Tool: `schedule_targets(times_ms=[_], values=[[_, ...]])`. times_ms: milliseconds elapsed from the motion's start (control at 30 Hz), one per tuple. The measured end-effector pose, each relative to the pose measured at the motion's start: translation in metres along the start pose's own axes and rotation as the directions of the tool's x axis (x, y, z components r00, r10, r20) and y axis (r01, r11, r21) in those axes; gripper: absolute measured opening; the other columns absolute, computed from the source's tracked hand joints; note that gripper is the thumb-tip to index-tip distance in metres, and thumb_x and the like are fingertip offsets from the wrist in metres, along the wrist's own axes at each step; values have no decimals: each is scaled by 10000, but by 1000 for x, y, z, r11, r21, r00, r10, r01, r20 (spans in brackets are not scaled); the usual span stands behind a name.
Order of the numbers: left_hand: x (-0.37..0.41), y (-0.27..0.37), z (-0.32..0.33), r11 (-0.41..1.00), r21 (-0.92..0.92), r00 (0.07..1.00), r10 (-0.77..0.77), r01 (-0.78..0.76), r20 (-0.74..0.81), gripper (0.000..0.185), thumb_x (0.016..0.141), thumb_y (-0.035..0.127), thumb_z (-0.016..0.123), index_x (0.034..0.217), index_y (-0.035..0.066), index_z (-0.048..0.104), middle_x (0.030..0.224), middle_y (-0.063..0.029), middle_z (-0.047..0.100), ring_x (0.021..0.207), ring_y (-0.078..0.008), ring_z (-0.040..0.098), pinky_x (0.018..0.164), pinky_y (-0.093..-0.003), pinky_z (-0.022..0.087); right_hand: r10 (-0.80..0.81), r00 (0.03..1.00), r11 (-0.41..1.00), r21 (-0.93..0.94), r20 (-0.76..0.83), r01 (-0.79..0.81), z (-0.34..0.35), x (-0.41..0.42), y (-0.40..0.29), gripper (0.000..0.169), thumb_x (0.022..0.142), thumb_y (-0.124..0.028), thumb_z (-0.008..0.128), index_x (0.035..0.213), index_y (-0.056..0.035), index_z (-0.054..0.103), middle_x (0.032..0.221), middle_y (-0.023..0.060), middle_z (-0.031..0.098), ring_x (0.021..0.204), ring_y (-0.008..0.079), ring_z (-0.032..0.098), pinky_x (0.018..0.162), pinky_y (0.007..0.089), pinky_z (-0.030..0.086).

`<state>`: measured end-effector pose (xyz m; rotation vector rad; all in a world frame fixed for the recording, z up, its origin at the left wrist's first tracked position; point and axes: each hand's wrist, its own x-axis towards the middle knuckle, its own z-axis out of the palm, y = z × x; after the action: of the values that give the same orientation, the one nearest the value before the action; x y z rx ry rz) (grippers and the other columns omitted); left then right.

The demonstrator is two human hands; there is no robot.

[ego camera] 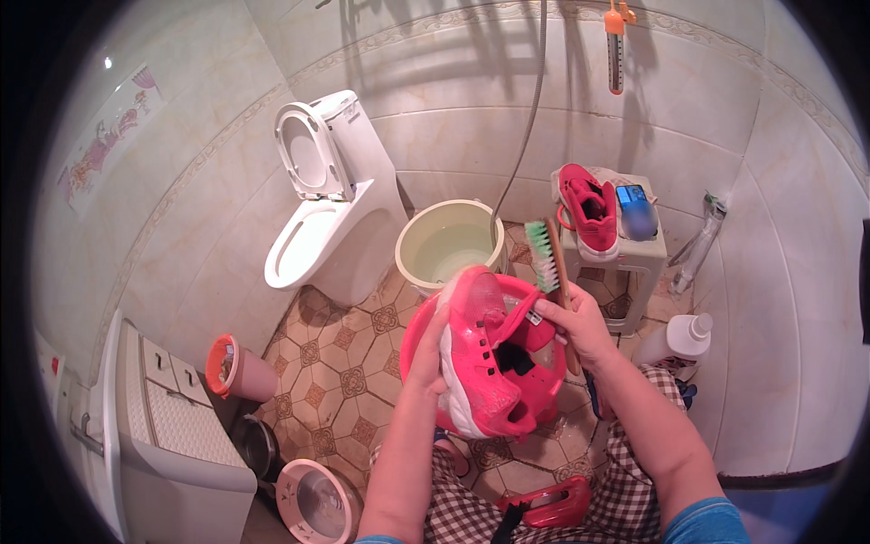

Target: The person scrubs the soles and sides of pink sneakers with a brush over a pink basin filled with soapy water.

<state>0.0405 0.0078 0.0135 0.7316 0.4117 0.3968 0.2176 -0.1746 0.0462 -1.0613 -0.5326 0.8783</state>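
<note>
A wet pink sneaker with a white sole is held up over a pink basin. My left hand grips its sole side near the toe. In my right hand is a wooden scrub brush, its green and white bristles facing left; the thumb and fingers of that hand also pinch the shoe's tongue or strap. A second pink sneaker rests on a white plastic stool, beside a phone with a lit screen.
Behind the basin stands a pale green bucket of water with a grey hose reaching into it. A white toilet is at the left back. Left lie a pink bin and a small basin. A white bottle stands at the right.
</note>
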Motion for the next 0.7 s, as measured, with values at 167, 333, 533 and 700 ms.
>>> schedule_targets(times_ms=[167, 333, 533, 700], values=[[5, -7, -2, 1000, 1, 1000, -14, 14, -10, 581, 1018, 436, 626, 1426, 28, 553, 1262, -143, 705, 1065, -247, 728, 906, -407, 628, -22, 998, 1000, 11, -61, 23, -7, 8, 4, 276, 945, -216, 785, 1122, -82, 623, 824, -64, 615, 558, -8, 465, 454, 181, 326], [9, -10, -9, 1000, 4, 999, -17, 17, -36, 587, 1024, 462, 605, 1422, 34, 555, 1265, -143, 704, 1077, -256, 723, 917, -410, 622, 11, 999, 1000, -4, -45, -11, -1, 6, 4, 305, 944, -268, 785, 1106, -82, 606, 760, -60, 588, 509, -4, 447, 431, 173, 330], [7, -7, -7, 999, -52, 1000, -4, 4, -1, 587, 1047, 490, 538, 1436, 50, 555, 1320, -145, 685, 1143, -267, 694, 1023, -444, 566, 134, 991, 985, -112, 7, -132, 1, 0, 4, 476, 860, -331, 874, 1183, -101, 610, 854, -57, 599, 606, 3, 467, 494, 190, 332], [7, -8, -7, 997, -83, 1000, -9, 8, -16, 613, 1044, 506, 536, 1449, 46, 540, 1356, -154, 662, 1179, -284, 676, 1050, -454, 547, 95, 994, 964, -246, -53, -105, 1, 3, 13, 568, 897, -428, 818, 1303, -102, 591, 851, -69, 557, 622, 15, 464, 517, 198, 349]])
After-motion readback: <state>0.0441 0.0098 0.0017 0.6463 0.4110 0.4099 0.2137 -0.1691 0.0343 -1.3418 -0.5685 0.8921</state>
